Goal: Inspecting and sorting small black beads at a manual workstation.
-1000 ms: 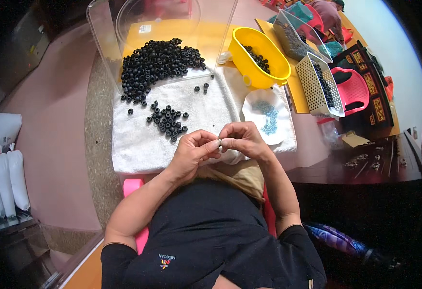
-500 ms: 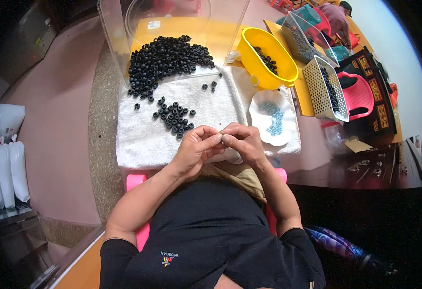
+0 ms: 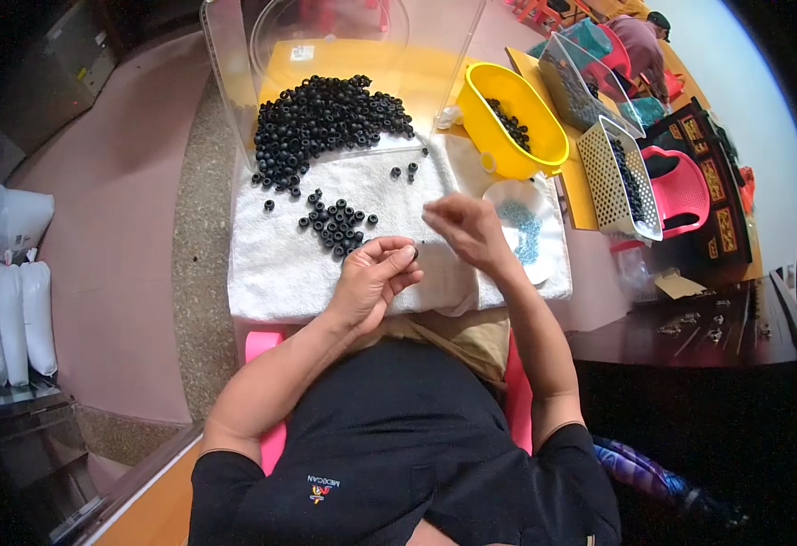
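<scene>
My left hand [image 3: 378, 280] pinches a small dark piece [image 3: 415, 255] between thumb and forefinger; it looks like one of the black ring-shaped pieces. My right hand [image 3: 469, 229] is raised apart from it, thumb and fingertips pressed together. Whatever may be in that pinch is too small to make out. A loose group of black ring-shaped pieces [image 3: 335, 223] lies on the white towel [image 3: 280, 278], just beyond my left hand. Partly behind my right hand and wrist is a white scalloped dish [image 3: 538, 271] with tiny light-blue bits [image 3: 526, 232].
A large heap of black pieces [image 3: 325, 123] spills from a clear plastic bin [image 3: 233, 91] lying at the back. A yellow tub [image 3: 485, 114], a white perforated basket [image 3: 603, 196] and a clear box [image 3: 580, 86] stand to the right. Another person [image 3: 637, 45] sits far right.
My hands have come apart. The right hand has moved up and away from the left, while the left still pinches the small piece. The view has shifted slightly.
</scene>
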A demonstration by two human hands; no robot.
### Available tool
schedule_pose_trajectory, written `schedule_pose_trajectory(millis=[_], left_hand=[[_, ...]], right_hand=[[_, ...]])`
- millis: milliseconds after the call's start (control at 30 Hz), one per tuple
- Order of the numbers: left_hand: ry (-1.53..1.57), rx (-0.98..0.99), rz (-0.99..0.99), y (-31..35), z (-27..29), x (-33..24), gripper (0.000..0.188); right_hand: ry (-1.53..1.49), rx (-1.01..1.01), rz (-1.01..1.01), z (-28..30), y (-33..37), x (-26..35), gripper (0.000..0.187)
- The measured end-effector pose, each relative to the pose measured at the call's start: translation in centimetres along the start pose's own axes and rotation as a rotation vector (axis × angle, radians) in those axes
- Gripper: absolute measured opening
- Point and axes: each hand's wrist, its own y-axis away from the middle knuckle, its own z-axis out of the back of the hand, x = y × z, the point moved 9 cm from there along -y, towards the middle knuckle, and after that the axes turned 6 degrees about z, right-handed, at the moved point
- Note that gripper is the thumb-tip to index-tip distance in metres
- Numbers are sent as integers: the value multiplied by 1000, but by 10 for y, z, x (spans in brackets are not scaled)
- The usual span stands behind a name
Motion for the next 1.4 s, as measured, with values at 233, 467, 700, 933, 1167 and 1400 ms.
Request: schedule_pose_trajectory(millis=[233, 467, 700, 933, 1167, 1400], left_hand=[[-12, 0, 8, 1, 0, 2, 14], [-27, 3, 3, 2, 1, 1, 15], [-25, -20, -9, 2, -2, -5, 16], [-90, 2, 21, 2, -3, 2, 17], [-209, 42, 50, 2, -7, 6, 16], [-238, 54, 52, 3, -10, 6, 15]], right_hand=[[558, -48, 83, -11, -61, -12, 21], [605, 84, 100, -26, -66, -23, 18], [-245, 171, -38, -29, -18, 0, 16], [-422, 189, -150, -32, 19, 5, 12], [-318, 190, 131, -26, 18, 32, 12], [-472, 140, -140, -28, 31, 1, 8]])
